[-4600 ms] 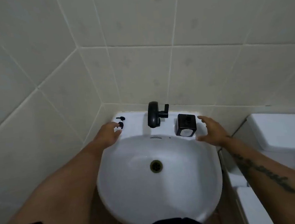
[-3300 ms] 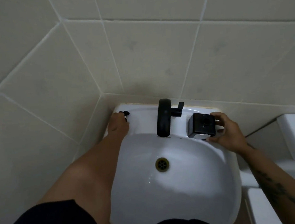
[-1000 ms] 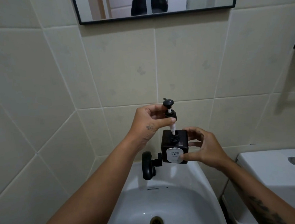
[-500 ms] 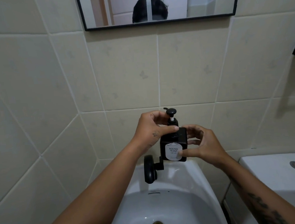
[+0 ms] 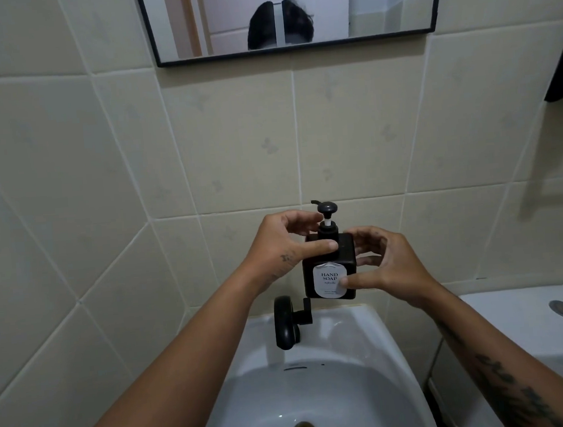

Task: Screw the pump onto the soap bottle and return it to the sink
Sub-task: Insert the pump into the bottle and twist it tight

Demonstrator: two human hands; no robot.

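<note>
You're about halfway: the pump [image 5: 327,225] sits in the neck of the soap bottle [image 5: 330,270], held up above the sink [image 5: 367,334]. Your left hand [image 5: 284,243] pinches the collar, your right hand [image 5: 383,266] clamps the body. Tightening and setting it down look left to do.

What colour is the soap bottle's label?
White or pale grey with dark "HAND SOAP" lettering, on the black soap bottle; seen in the head view.

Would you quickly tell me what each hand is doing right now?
Left hand: fingers closed on the pump collar.
Right hand: holding the soap bottle up above the sink.
</note>
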